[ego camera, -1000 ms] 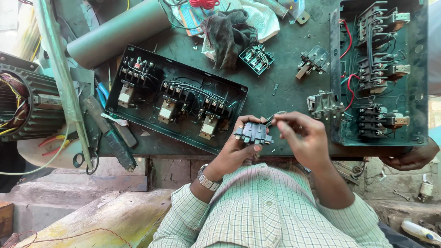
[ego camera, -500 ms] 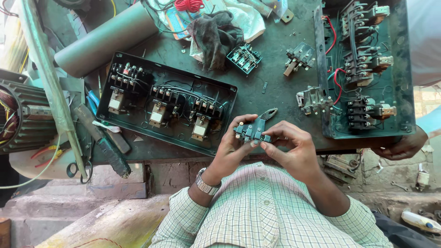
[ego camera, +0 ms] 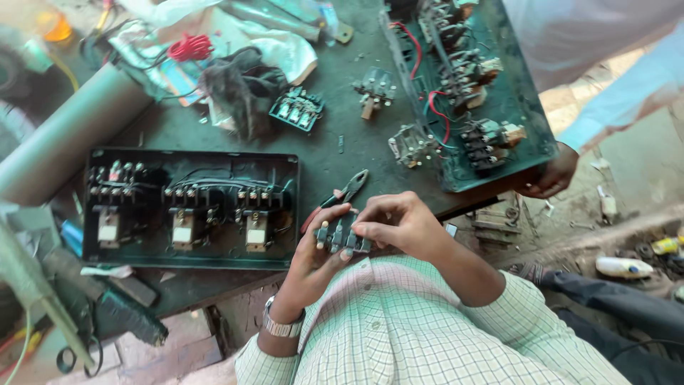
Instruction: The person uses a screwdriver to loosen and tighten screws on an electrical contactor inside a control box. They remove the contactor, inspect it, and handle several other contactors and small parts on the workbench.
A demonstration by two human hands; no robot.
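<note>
From the head view, a black starter box (ego camera: pixel 189 207) lies at nine o'clock and red-handled pliers (ego camera: pixel 335 199) at twelve o'clock of the small dark contact block (ego camera: pixel 340 237), which the left hand (ego camera: pixel 311 258) and right hand (ego camera: pixel 399 224) both grip at the bench edge.

Seen from above, a person's left hand (ego camera: pixel 311 258) and right hand (ego camera: pixel 399 226) grip a small black electrical part (ego camera: pixel 340 236) at the near edge of a dark workbench (ego camera: pixel 342 153). Red-handled pliers (ego camera: pixel 335 200) lie just beyond it; a black panel box (ego camera: pixel 189 208) sits left.
</note>
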